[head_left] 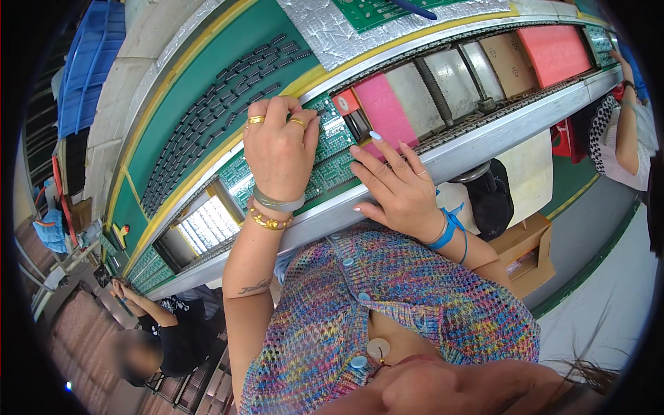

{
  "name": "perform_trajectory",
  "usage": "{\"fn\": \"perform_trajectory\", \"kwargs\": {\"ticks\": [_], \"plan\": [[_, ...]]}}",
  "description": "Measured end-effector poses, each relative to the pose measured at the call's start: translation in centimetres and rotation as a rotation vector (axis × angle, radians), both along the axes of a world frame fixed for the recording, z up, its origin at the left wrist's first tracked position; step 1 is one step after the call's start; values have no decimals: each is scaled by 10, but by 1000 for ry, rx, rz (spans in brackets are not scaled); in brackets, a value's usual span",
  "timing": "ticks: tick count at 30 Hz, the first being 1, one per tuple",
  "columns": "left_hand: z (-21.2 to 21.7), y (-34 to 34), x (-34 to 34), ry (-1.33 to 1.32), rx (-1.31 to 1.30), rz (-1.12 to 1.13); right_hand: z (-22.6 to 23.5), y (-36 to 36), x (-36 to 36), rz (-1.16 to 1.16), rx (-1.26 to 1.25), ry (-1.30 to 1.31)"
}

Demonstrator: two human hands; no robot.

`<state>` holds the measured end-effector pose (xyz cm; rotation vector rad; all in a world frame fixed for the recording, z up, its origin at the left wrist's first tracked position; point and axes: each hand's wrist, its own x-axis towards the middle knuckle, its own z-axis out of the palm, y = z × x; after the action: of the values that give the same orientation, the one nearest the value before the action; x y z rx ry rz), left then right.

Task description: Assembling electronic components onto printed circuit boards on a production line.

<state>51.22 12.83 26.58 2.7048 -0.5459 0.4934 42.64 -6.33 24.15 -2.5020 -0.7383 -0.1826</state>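
Note:
My left hand [278, 149] is over a green circuit board [335, 131] on the conveyor, knuckles up and fingers curled down. Its thumb and fingertips press together at the board's surface; whatever they hold is hidden. My right hand [395, 181] has its fingers spread, with the fingertips near the board's right end and the metal rail [453, 153]. Nothing shows in its grasp. Beyond my left hand, several black chips [216, 104] lie in rows on a green mat [155, 142]. A pink sheet [387, 111] lies just right of the board.
A red sheet [553, 55] and a brown cardboard piece [508, 61] lie farther along the conveyor. Another board [370, 14] rests on silver foil at the back. Co-workers' hands reach in at far right [624, 69] and lower left [126, 293]. An open carton [529, 256] stands below.

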Motion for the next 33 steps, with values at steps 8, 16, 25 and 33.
{"fn": "perform_trajectory", "kwargs": {"ticks": [8, 16, 25, 33], "plan": [[0, -1, -1, -18, 24, 5, -2, 1, 0, -1, 17, -5], [2, -1, 0, 36, 48, 7, -1, 1, 0, -4, 16, -5], [-7, -7, -21, -90, 362, -50, 0, 4, -1, 0, 8, -4], [6, 41, 28, -118, 118, 153, -1, 2, 0, -5, 9, -11]]}}
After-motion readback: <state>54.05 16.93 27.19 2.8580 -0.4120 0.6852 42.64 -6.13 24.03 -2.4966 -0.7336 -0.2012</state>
